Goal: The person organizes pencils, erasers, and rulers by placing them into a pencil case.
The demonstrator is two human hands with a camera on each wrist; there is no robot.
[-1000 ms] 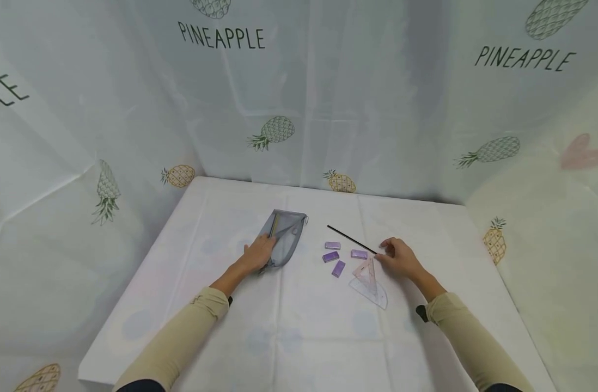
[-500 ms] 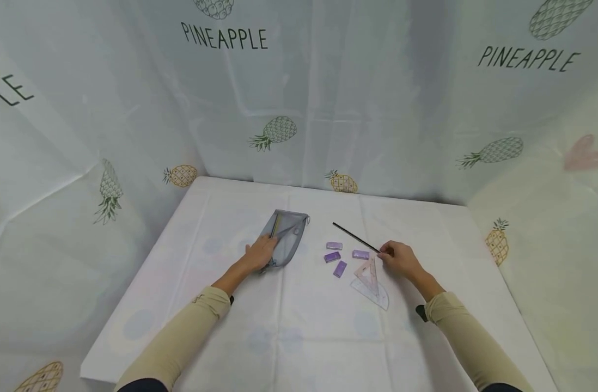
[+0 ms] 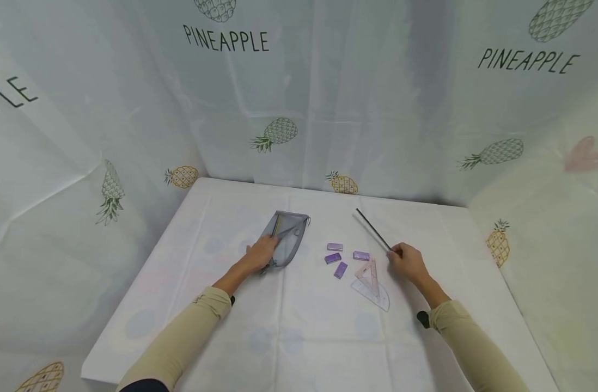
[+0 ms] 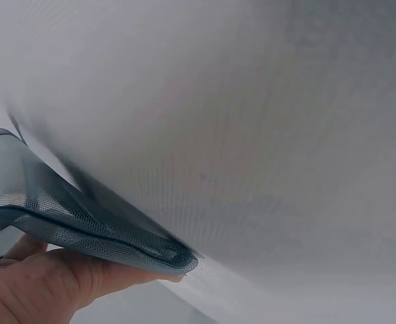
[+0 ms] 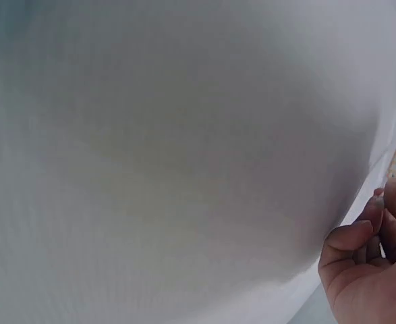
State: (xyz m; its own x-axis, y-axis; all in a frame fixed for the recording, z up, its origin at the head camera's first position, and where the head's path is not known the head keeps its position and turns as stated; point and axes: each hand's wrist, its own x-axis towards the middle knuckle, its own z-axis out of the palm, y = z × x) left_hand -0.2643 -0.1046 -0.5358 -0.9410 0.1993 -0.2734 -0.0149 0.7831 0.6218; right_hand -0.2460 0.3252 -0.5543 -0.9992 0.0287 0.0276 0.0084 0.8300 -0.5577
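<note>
A grey mesh pouch (image 3: 293,243) lies left of centre on the table, and my left hand (image 3: 260,253) grips its near left edge. In the left wrist view, the mesh pouch (image 4: 83,229) runs along the thumb and fingers, partly hiding them. A slim yellow and dark stick (image 3: 276,225) shows inside the pouch. On the right, my right hand (image 3: 408,262) pinches the near end of a thin black pencil (image 3: 373,229), whose far end points up and left. The right wrist view shows the right hand (image 5: 370,263) with thumb and fingertips together; the pencil's length is hidden there.
Several small purple erasers (image 3: 333,258) lie between the hands. Close by the right hand, a pinkish set square (image 3: 375,279) overlaps a clear protractor (image 3: 377,299). A white cloth covers the table (image 3: 323,354), with pineapple-printed curtains (image 3: 377,109) behind and at the sides.
My right hand has moved right with the black pencil, and the pencil has swung to a steeper angle, away from the erasers. The left hand stays on the pouch.
</note>
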